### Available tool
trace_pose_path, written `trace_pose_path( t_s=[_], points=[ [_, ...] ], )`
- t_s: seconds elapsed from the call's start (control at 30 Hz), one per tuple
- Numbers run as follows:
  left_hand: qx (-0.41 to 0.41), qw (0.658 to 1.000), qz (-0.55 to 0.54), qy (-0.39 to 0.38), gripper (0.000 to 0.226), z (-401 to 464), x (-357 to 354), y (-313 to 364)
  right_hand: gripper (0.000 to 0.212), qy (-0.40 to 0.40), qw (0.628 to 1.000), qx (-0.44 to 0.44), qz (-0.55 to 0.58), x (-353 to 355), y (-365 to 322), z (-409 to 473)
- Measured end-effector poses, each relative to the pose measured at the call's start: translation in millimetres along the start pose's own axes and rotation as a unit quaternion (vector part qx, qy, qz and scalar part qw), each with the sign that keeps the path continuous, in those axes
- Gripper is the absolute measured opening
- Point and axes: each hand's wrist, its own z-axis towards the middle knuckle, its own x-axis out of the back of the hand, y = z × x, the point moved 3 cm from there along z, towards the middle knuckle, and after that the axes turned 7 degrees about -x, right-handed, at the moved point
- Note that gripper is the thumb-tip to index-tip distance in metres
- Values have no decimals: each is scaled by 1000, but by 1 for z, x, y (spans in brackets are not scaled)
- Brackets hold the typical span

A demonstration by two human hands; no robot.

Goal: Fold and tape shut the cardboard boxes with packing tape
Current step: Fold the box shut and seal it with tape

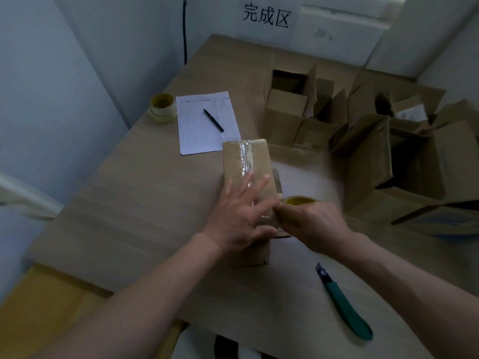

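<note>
A small closed cardboard box stands in the middle of the table, a strip of clear tape running along its top seam. My left hand lies flat on the box top with fingers spread, pressing the tape down. My right hand grips a yellow-cored roll of packing tape at the box's right near edge. The tape stretches from the roll onto the box.
A green-handled utility knife lies on the table at the near right. Several open cardboard boxes crowd the right side. A sheet of paper with a black pen and two stacked tape rolls sit at the far left.
</note>
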Motion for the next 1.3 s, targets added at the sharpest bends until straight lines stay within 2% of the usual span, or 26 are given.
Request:
trace_pose_path(
  t_s=[0.07,0.13,0.27,0.4,0.53,0.7,0.8,0.9,1.03,1.17,1.2,1.23,1.3],
  points=[
    [-62,994,45,-77,66,15,-8,-5,26,13,1000,4,15,0,2,1],
    [-83,991,60,-85,65,21,-10,-15,28,31,998,-4,49,-2,7,3],
    [-79,992,50,-90,68,28,-7,-20,38,1,995,-46,90,-7,13,5],
    [-97,982,56,-151,65,54,4,-18,38,-18,989,-67,130,-15,17,6],
    [-109,969,30,-221,56,68,-5,-14,33,-38,988,-52,138,-15,18,8],
    [-101,979,-34,-176,39,64,-1,4,25,-49,993,-11,110,-4,21,8],
    [-98,983,-75,-138,39,53,-2,24,21,-65,991,10,121,0,18,-5],
    [-117,981,-89,-125,47,43,-4,39,21,-95,983,-14,156,-3,16,-26],
    [-136,974,-90,-159,65,48,-2,35,16,-185,954,-94,216,-12,24,-55],
    [-145,971,-82,-170,71,55,-1,35,10,-242,897,-150,338,-4,38,-57],
    [-146,971,-82,-169,71,56,-2,36,9,-250,896,-151,334,-1,41,-57],
    [-147,971,-81,-168,70,57,-2,36,9,-252,910,-146,295,1,43,-55],
    [-153,970,-75,-175,71,62,-3,36,10,-198,966,-112,126,6,45,-50]
  ],
)
